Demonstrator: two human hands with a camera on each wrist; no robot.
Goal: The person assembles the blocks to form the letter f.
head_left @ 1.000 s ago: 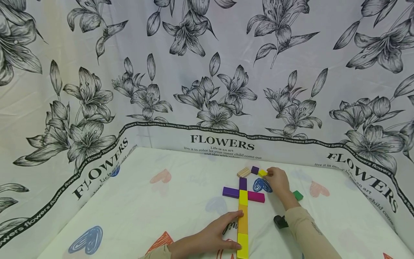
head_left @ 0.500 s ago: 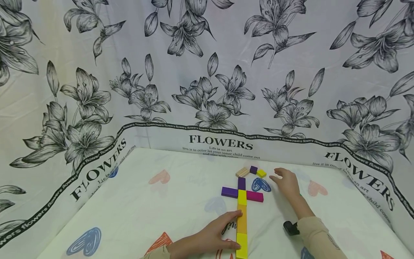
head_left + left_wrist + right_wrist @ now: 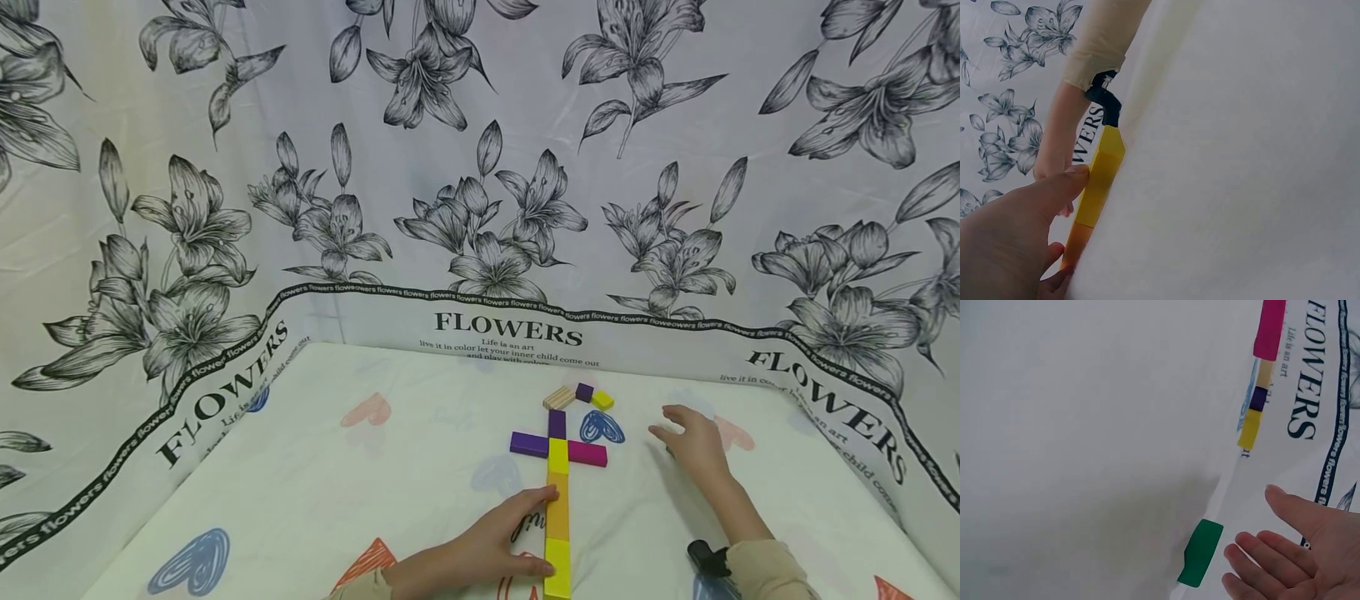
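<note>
My left hand (image 3: pixel 495 533) lies against the left side of a line of wooden blocks. Its fingertip touches the orange block (image 3: pixel 557 508) and its thumb the near yellow block (image 3: pixel 557 567). Farther up the line come a smaller yellow block (image 3: pixel 558 457) and a dark purple block (image 3: pixel 557 423). A purple block (image 3: pixel 529 444) and a magenta block (image 3: pixel 587 453) stick out sideways, forming a cross. My right hand (image 3: pixel 697 446) hovers at the right with nothing in it, fingers loosely spread. Close to it in the right wrist view is a green block (image 3: pixel 1202 553), hidden by the hand in the head view.
Beyond the cross, a plain wood block (image 3: pixel 559 397), a small purple cube (image 3: pixel 585 392) and a yellow block (image 3: pixel 603 400) curve to the right. A white cloth with hearts (image 3: pixel 420 467) covers the surface. Flower-printed curtains (image 3: pixel 495 208) surround it at the back and sides.
My right hand has let go of the yellow block at the end of the curve and moved right and nearer, above the green block. My left hand stays against the blocks.
</note>
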